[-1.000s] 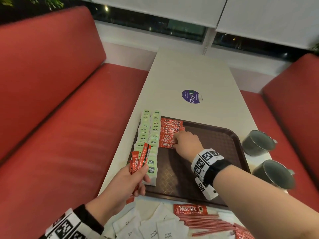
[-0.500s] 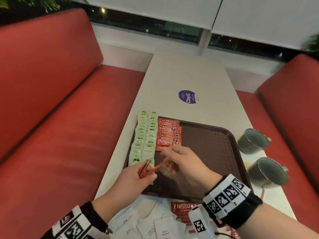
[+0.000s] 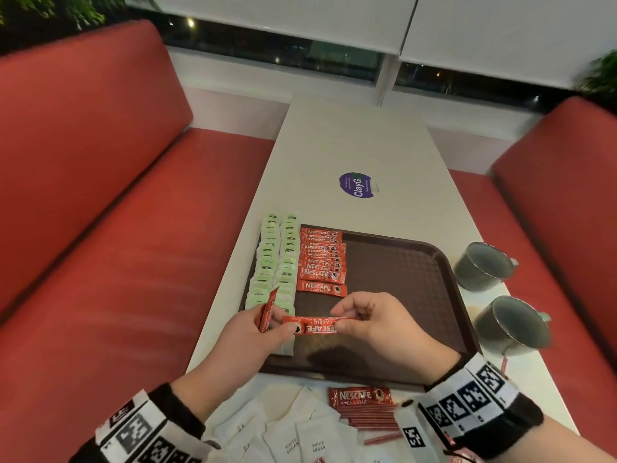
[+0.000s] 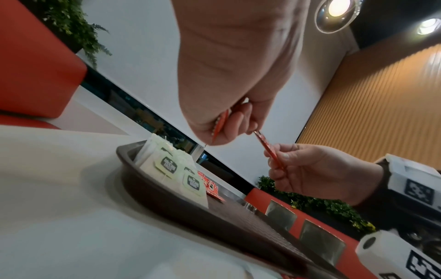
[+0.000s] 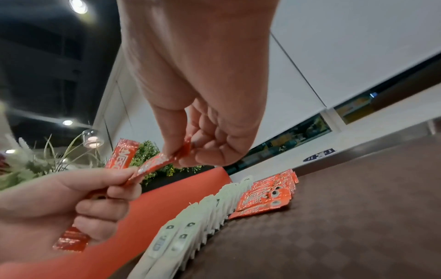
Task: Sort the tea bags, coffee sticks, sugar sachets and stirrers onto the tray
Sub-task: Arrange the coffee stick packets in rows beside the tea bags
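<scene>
A brown tray (image 3: 400, 272) lies on the white table. Two rows of green tea bags (image 3: 277, 262) line its left edge, and a column of red Nescafe coffee sticks (image 3: 322, 259) runs beside them. Above the tray's near left part, one coffee stick (image 3: 314, 325) is held flat between both hands. My left hand (image 3: 253, 335) pinches its left end and also grips a second coffee stick (image 3: 268, 307) standing upright. My right hand (image 3: 377, 322) pinches the right end. In the right wrist view the shared coffee stick (image 5: 157, 164) spans the two hands.
Two grey metal mugs (image 3: 484, 265) (image 3: 514, 325) stand right of the tray. On the near table lie white sugar sachets (image 3: 300, 442), a loose coffee stick (image 3: 360, 397) and red stirrers (image 3: 370, 417). A purple sticker (image 3: 357, 185) marks the far table. Red benches flank both sides.
My right hand left the column of sticks on the tray, drew back toward me and took hold of a stick from my left hand. One more stick now lies at the column's near end.
</scene>
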Demonstrator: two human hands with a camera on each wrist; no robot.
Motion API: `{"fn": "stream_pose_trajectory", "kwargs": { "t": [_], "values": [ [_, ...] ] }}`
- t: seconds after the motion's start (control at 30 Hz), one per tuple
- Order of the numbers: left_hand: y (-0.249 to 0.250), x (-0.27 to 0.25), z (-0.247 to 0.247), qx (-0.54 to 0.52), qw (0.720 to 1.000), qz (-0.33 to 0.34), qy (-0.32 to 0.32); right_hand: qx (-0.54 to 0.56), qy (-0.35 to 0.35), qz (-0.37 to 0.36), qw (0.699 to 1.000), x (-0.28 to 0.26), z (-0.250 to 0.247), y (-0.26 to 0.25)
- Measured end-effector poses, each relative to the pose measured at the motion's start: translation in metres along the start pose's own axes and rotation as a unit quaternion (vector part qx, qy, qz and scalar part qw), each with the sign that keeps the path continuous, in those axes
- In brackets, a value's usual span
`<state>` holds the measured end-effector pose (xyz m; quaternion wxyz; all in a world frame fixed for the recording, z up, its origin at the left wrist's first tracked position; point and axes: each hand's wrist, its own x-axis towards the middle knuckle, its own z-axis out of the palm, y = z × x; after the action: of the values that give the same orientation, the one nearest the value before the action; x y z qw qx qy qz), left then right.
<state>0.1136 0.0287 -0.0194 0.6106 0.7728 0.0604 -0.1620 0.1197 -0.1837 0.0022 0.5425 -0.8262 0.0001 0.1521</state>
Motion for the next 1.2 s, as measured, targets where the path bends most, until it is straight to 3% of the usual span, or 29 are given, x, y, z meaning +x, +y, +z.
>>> {"fn": "stream_pose_trajectory", "kwargs": {
  "t": [0.17, 0.43, 0.5, 0.57, 0.67, 0.73, 0.83, 1.0, 1.2],
  "values": [
    [0.009, -0.004, 0.008, -0.117, 0.992, -0.018, 0.034, 0.176, -0.027, 0.071, 0.981, 0.012, 0.004, -0.003],
    [0.027, 0.006, 0.021, -0.105, 0.994, 0.008, 0.038, 0.218, 0.034, -0.029, 0.975, 0.032, 0.033, -0.027],
    [0.024, 0.010, 0.021, -0.106, 0.994, 0.000, 0.028, 0.151, 0.074, -0.044, 0.985, 0.043, 0.029, -0.027],
    [0.017, 0.011, 0.017, -0.136, 0.990, -0.031, 0.016, -0.025, 0.105, -0.047, 0.993, 0.059, 0.014, -0.024],
    [0.003, 0.012, 0.009, -0.196, 0.978, -0.071, 0.005, -0.307, 0.044, -0.005, 0.951, 0.079, -0.004, -0.014],
    [-0.003, 0.009, 0.003, -0.205, 0.976, -0.079, 0.004, -0.398, 0.002, 0.032, 0.917, 0.088, -0.006, -0.006],
    [-0.012, 0.007, -0.005, -0.204, 0.975, -0.088, 0.008, -0.455, -0.019, 0.060, 0.888, 0.097, -0.001, 0.000],
    [-0.018, 0.007, -0.012, -0.205, 0.975, -0.080, 0.012, -0.518, -0.008, 0.046, 0.854, 0.105, 0.005, 0.001],
    [-0.018, 0.007, -0.013, -0.197, 0.977, -0.086, 0.004, -0.548, 0.007, 0.013, 0.836, 0.109, 0.006, 0.009]
  ]
}}
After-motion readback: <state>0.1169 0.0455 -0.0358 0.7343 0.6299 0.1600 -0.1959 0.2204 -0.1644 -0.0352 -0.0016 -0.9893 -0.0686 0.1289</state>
